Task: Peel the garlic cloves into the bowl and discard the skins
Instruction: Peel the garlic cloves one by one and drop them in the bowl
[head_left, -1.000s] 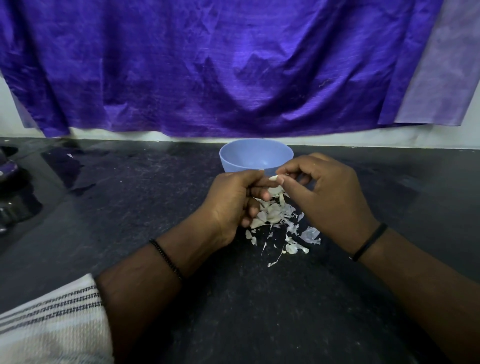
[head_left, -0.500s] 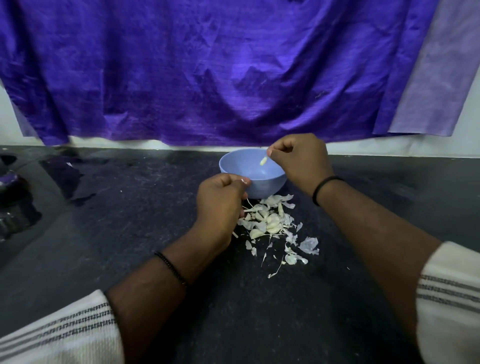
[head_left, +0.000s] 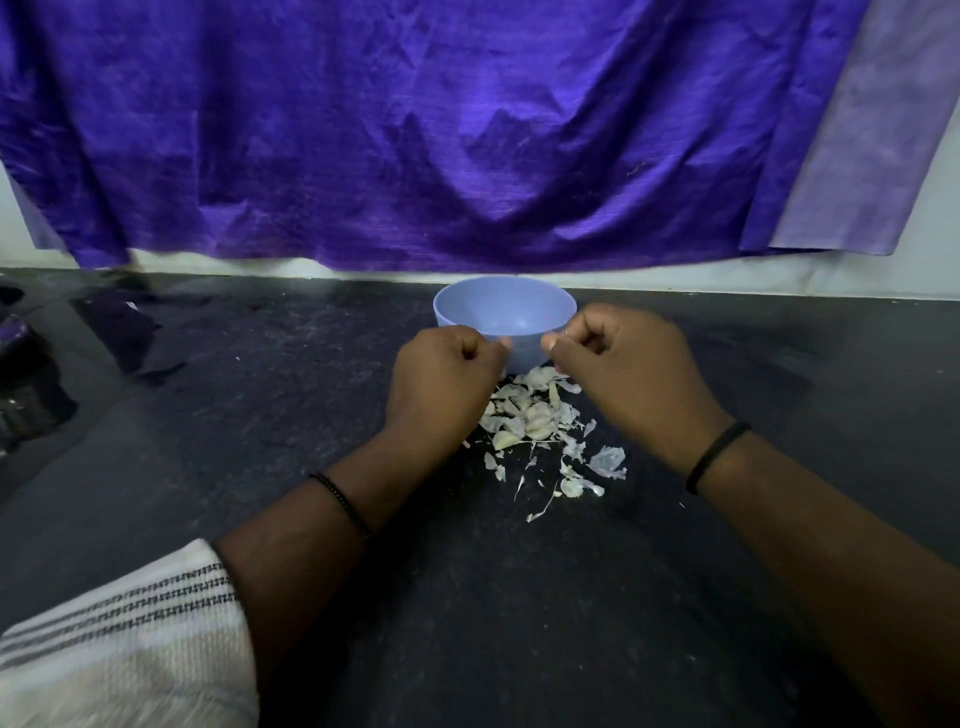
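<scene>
Both hands hover just in front of the blue bowl (head_left: 504, 312); left hand (head_left: 441, 384) and right hand (head_left: 623, 374) have curled fingers, though whether they hold anything I cannot tell. Garlic cloves and skins (head_left: 535, 421) lie directly before the bowl: light, papery, slippery; pinch at a clove's tip.

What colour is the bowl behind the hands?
The bowl is plain light blue, with no pattern; the head view, the only one, shows it clearly.

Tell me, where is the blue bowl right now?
In the head view the blue bowl sits mid-counter, just below the purple cloth, beyond the left hand and right hand, with the garlic skins heaped at its near side.
</scene>
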